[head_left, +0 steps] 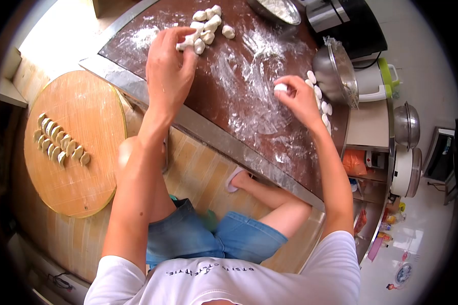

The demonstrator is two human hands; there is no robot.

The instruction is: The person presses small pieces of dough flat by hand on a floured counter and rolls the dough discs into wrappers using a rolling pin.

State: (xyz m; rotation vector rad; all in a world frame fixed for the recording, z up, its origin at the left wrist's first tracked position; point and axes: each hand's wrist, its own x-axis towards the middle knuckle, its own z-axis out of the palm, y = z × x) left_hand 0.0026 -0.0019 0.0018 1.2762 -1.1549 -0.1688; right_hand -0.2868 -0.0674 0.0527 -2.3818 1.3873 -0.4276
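My left hand (170, 63) is at a cluster of floured dough pieces (208, 23) near the far edge of the brown board. Its thumb and fingers close around a white dough piece (186, 44) at the near end of that cluster. My right hand (299, 99) is over the right part of the board, pinching a small white dough piece (281, 88) between thumb and fingers. Right beside that hand, a line of flattened dough rounds (318, 92) runs along the board's right side. Loose flour (259, 48) streaks the board (208, 96) between my hands.
To the left, a round woven tray (86, 188) carries rows of folded dumplings (61, 142). A metal bowl (336, 71) stands at the board's right edge. A flour bowl (277, 10) and a black appliance (361, 25) are at the back. My knees are under the table edge.
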